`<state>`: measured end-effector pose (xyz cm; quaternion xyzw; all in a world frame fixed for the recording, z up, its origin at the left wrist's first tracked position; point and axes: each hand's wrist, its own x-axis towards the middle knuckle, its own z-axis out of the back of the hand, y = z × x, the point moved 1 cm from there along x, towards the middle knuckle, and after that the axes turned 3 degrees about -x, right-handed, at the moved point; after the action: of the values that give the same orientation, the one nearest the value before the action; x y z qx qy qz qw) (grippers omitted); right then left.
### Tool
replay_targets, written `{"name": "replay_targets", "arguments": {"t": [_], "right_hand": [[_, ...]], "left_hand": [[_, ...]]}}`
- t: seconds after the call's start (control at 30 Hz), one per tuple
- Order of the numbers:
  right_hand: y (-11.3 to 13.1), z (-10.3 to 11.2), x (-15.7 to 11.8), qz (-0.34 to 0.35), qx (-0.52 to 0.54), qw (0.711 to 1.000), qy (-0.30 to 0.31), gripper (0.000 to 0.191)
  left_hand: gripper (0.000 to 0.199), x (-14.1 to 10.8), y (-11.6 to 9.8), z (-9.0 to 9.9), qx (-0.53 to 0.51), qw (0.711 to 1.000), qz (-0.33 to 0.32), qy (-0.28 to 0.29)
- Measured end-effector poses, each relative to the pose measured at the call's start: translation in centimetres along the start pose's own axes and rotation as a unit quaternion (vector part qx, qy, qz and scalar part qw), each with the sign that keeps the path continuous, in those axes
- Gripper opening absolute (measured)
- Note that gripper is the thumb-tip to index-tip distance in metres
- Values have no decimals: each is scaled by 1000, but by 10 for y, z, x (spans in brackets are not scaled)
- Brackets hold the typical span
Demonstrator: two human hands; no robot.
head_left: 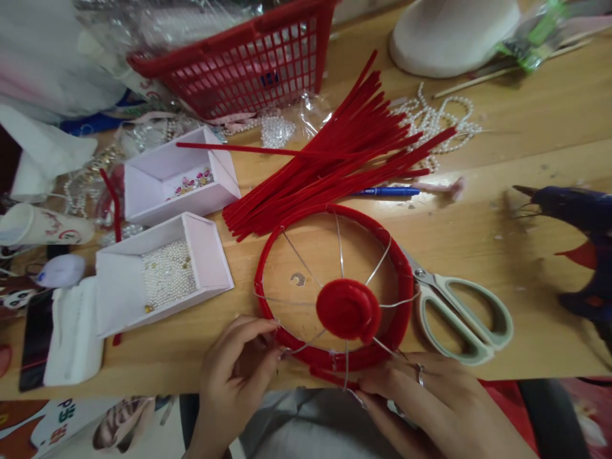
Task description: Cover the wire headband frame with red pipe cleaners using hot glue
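A round frame [402, 280] wrapped in red fuzzy stems lies at the table's front edge, with silvery wires running from its rim to a coiled red disc [348, 309] inside it. My left hand [246, 360] pinches the lower left of the frame's rim between thumb and fingers. At the lower right, my right hand [421, 395], with a ring on one finger, is closed on the end of a short red stem [329, 377] just below the rim. Its fingertips are partly hidden. Behind the frame lies a pile of red stems [315, 159].
Scissors [463, 319] lie right of the frame, and a dark glue gun [574, 210] at the far right. Two white boxes [210, 255] of beads and gems stand left. A red basket [248, 64], blue pen [389, 191] and pearl strings [459, 121] are farther back.
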<state>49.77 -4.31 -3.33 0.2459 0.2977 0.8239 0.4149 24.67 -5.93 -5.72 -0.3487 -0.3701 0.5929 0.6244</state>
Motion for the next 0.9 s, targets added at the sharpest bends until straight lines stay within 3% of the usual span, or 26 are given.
{"name": "replay_targets", "arguments": {"t": [0.1, 0.27, 0.53, 0.7, 0.9], "right_hand": [[3, -2, -1, 1, -14, 1000, -9, 17], [5, -10, -1, -27, -9, 1000, -9, 11], [3, -12, 0, -129, 9, 991, -28, 17], [3, -10, -6, -127, 21, 991, -47, 17], [16, -22, -4, -138, 5, 988, -72, 22]], "left_hand": [[29, 2, -3, 1, 25, 999, -20, 16], [19, 7, -9, -2, 62, 996, -64, -17], [12, 6, -10, -22, 41, 996, -54, -61], [23, 1, -19, -37, -3, 996, -39, -76], [35, -10, -18, -42, -98, 994, -18, -39]]}}
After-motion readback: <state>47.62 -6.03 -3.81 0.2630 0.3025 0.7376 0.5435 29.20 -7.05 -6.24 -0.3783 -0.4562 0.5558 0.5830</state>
